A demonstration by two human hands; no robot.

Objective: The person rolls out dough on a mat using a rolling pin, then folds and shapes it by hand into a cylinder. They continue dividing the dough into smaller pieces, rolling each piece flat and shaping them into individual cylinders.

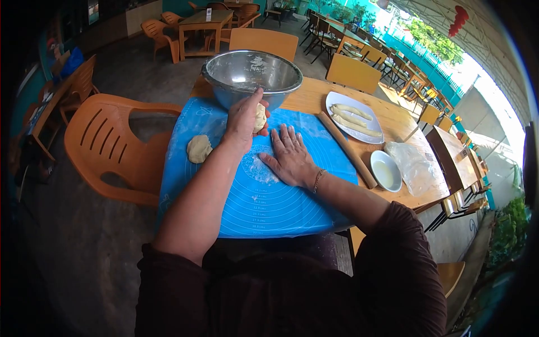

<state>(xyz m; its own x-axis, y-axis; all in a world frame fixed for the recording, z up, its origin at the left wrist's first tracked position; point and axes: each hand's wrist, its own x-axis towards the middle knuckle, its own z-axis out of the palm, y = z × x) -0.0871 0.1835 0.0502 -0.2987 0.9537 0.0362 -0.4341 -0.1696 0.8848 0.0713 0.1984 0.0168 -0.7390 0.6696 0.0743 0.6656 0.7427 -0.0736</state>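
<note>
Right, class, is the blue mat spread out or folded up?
Spread out: the blue mat lies open on the table, printed rings showing, the right hand flat on it.

This looks like the open-sided dining area of a casual restaurant or canteen. Beyond the far edge of the wooden table [410, 135] stand more wooden tables [206, 20], with orange plastic armchairs [158, 35] around at least 1 of them, and a long row of dark-framed chairs [323, 32] runs toward the far right corner. The floor [126, 70] is bare and grey. Turquoise walls [387, 40], a sloping roof [483, 22] and green plants [508, 230] outside border the space, and daylight enters at the right.
</note>
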